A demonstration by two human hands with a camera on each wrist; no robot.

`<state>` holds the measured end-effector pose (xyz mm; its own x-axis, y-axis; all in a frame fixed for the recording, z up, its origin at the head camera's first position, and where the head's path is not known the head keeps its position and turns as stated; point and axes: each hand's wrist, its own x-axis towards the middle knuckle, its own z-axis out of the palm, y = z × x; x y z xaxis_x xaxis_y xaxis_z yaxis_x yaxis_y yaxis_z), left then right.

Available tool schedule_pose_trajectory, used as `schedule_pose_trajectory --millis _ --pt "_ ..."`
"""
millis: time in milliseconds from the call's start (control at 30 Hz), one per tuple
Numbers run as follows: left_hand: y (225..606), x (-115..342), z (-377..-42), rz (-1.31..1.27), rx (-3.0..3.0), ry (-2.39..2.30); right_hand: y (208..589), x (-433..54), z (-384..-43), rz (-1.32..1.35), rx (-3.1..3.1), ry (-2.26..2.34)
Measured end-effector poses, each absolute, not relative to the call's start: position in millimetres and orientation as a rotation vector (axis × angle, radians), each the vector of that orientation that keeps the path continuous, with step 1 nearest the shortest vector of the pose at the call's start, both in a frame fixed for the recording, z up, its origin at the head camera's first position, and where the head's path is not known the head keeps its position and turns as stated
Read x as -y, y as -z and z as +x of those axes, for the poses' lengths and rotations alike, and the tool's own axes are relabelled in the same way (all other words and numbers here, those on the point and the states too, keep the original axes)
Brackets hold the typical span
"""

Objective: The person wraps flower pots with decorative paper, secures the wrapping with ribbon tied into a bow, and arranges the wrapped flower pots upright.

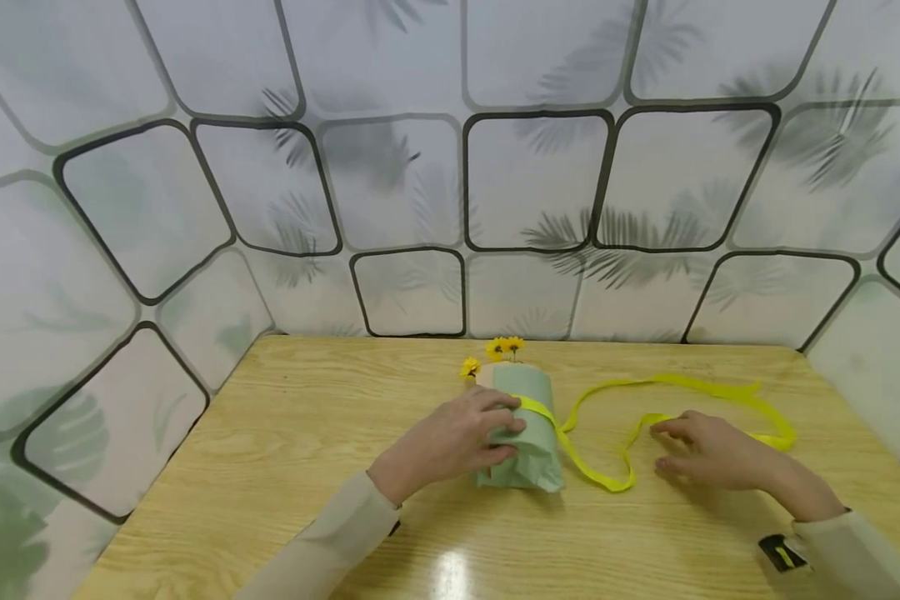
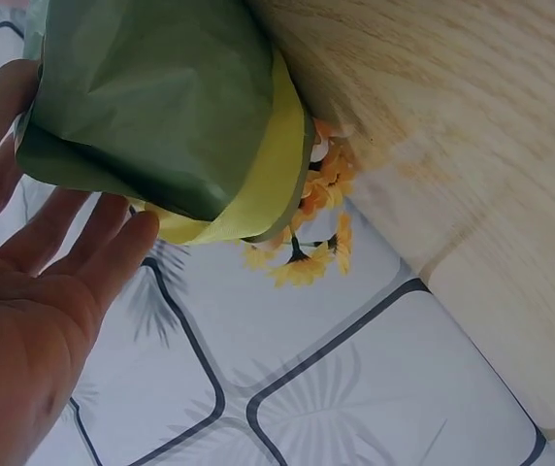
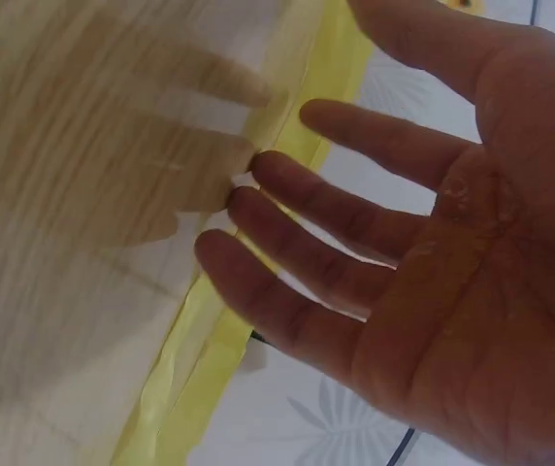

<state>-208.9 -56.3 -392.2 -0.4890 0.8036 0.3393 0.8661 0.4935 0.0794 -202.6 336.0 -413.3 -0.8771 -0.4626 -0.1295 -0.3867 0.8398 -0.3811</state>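
Observation:
A small bouquet [image 1: 527, 383] wrapped in pale green paper lies on the table, its yellow flowers [image 1: 497, 348] sticking out at the far end. Yellow ribbon [image 1: 537, 408] circles the wrap, and its long tails curve away to the right. My left hand [image 1: 457, 433] holds the bouquet from the left, fingers bent over the paper; in the left wrist view one fingertip lies close to the ribbon band [image 2: 270, 180]. Over the ribbon tails hovers my right hand [image 1: 716, 454], fingers loosely spread and holding nothing. In the right wrist view the ribbon [image 3: 195, 364] runs behind those fingertips.
The light wooden table [image 1: 330, 400] meets a patterned wall covering [image 1: 390, 183] along its back edge. A small dark object with a yellow mark [image 1: 782, 552] shows beside the right sleeve.

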Motion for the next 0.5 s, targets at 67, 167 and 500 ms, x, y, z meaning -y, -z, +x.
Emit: schedule_pose_trajectory --millis 67,167,500 --pt "391.5 55.6 -209.7 -1.424 2.473 0.343 414.6 -341.1 -206.0 -0.636 -2.841 0.483" --pt "391.6 54.4 -212.0 -1.425 2.44 0.323 416.7 -349.1 -210.4 -0.591 -2.914 0.435" --pt "393.7 52.5 -212.5 -1.434 2.446 0.331 422.7 -374.8 -211.6 -0.457 -2.988 0.353"
